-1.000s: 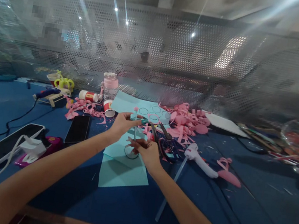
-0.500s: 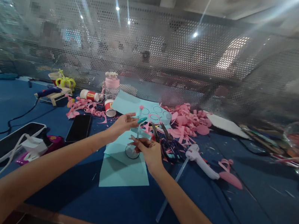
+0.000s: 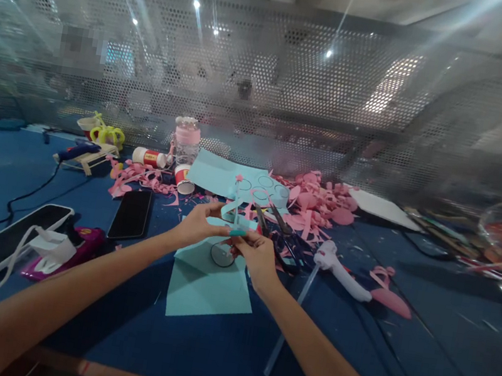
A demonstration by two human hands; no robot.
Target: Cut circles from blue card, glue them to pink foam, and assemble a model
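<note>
Left hand (image 3: pixel 200 226) dropped to meet right hand (image 3: pixel 258 254); both pinched the teal paper strip (image 3: pixel 234 209), scissors (image 3: pixel 279 234) at 3 o'clock.

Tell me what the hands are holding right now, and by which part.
Both hands, left and right, pinch a thin stick with a light-blue paper strip near its lower end.

We are at a craft workbench in a shared workshop. A perforated metal screen (image 3: pixel 266 89) fences the far edge of our blue table (image 3: pixel 352 331). Just before the screen lie pink paper scraps (image 3: pixel 319 205), light blue paper sheets (image 3: pixel 226 178), a glue stick (image 3: pixel 148 158) and a glue gun (image 3: pixel 78 152). Nearer us than the scraps, scissors (image 3: pixel 282 234) rest.
</note>
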